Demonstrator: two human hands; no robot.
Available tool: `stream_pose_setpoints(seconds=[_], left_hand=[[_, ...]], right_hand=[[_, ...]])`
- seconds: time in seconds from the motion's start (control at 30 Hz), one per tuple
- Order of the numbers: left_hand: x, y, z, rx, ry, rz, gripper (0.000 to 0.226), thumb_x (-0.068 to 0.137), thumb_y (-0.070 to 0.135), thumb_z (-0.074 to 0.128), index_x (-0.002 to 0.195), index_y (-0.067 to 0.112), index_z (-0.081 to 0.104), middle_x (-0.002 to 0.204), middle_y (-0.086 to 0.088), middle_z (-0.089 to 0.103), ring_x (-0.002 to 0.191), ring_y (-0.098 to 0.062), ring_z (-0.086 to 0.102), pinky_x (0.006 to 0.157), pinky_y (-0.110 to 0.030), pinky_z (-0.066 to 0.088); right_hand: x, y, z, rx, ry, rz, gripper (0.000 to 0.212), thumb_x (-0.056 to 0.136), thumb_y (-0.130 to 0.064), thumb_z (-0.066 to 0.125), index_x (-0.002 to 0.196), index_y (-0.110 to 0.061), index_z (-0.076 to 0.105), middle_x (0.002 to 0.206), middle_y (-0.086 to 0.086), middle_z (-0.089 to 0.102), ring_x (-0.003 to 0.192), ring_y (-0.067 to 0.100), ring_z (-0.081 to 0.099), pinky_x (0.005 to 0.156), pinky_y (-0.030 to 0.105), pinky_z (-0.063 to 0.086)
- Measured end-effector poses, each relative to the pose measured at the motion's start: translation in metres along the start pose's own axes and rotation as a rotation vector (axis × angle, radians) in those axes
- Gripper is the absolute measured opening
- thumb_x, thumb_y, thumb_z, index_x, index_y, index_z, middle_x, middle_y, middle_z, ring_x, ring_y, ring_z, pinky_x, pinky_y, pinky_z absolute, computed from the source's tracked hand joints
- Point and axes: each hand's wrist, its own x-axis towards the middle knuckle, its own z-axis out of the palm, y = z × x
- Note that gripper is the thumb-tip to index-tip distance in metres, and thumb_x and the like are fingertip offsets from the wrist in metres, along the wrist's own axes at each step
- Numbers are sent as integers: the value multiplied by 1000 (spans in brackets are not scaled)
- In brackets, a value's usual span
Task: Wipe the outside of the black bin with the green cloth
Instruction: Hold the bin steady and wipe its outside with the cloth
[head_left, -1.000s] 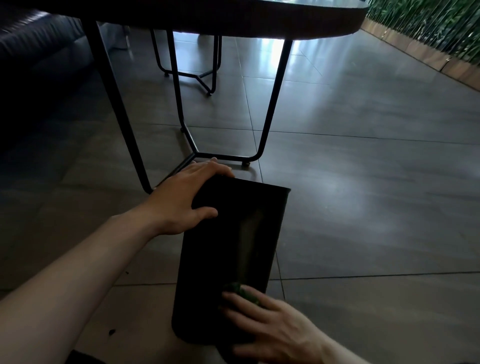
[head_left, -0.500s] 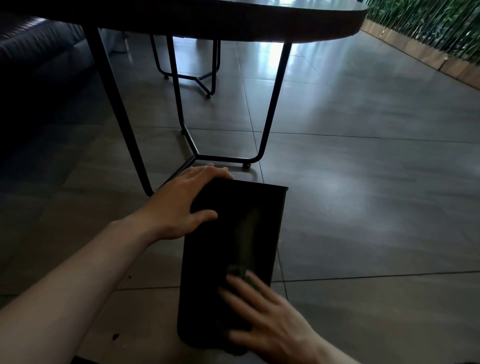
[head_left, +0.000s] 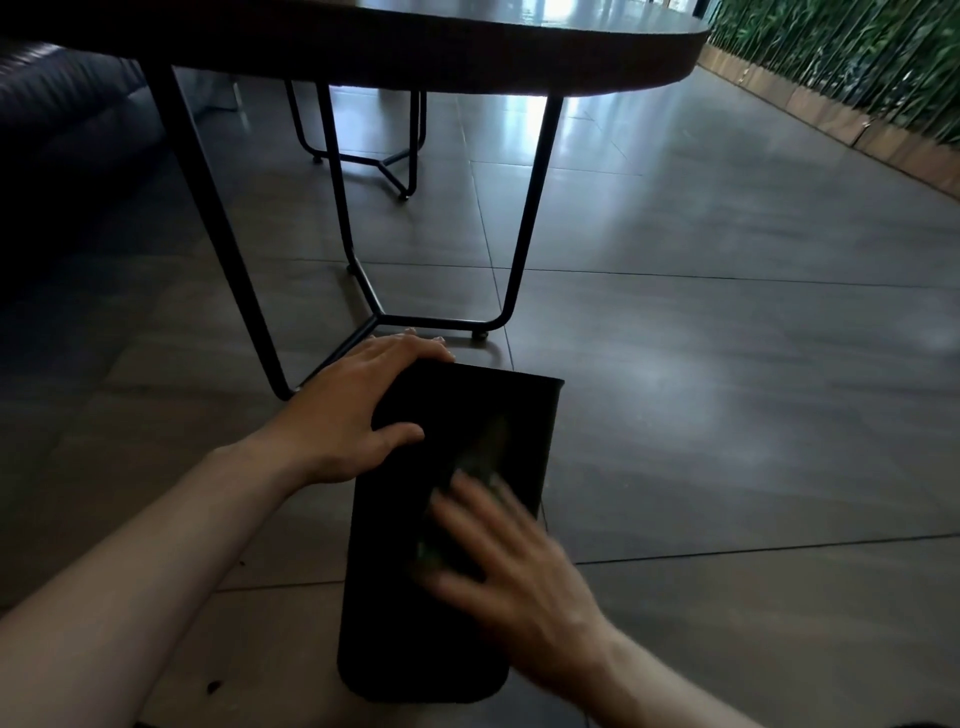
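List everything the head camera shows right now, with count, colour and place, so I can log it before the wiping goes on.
black bin: one, black, lying on its side on the floor in the lower centre
green cloth: one, green, blurred, pressed on the bin's upper side under the right hand
table: one, dark top with black metal legs, just beyond the bin
second metal frame: one, black, farther back under the table
sofa: one, dark, upper left
floor: grey tiles, a few dark crumbs at lower left
plant wall: green, upper right, with a wooden edge below
left hand: gripping the bin's far left rim
right hand: flat on the cloth, motion-blurred
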Motion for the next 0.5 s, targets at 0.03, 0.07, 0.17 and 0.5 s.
stream_pose_setpoints(seconds=[0.03,0.07,0.17,0.5], left_hand=[[-1,0,-1,1,-2,-7,73,79,30,78,138,48,38,150,24,42,148,-4,26,116,-48,35],[-1,0,-1,-2,-5,-7,73,79,30,78,138,48,38,150,24,42,148,-3,25,117,-47,34],[-1,3,2,-23,5,6,74,79,28,79,138,47,39,150,23,42,149,-1,22,119,-43,30],[4,0,3,-23,29,20,72,81,19,74,140,43,41,151,23,42,149,-3,24,119,-45,32]], right_hand=[[-19,-12,10,-20,-66,-112,17,105,-27,60,120,-34,57,156,15,51,156,40,29,123,56,33],[-35,-20,15,-61,-122,-198,13,108,-26,54,117,-36,54,155,12,52,156,38,30,122,53,36],[-43,-10,7,-94,-122,-236,20,109,-23,50,121,-38,56,158,10,49,158,35,27,121,49,39],[53,31,-23,10,136,324,46,99,-34,65,144,-31,58,162,15,43,160,36,20,123,60,33]])
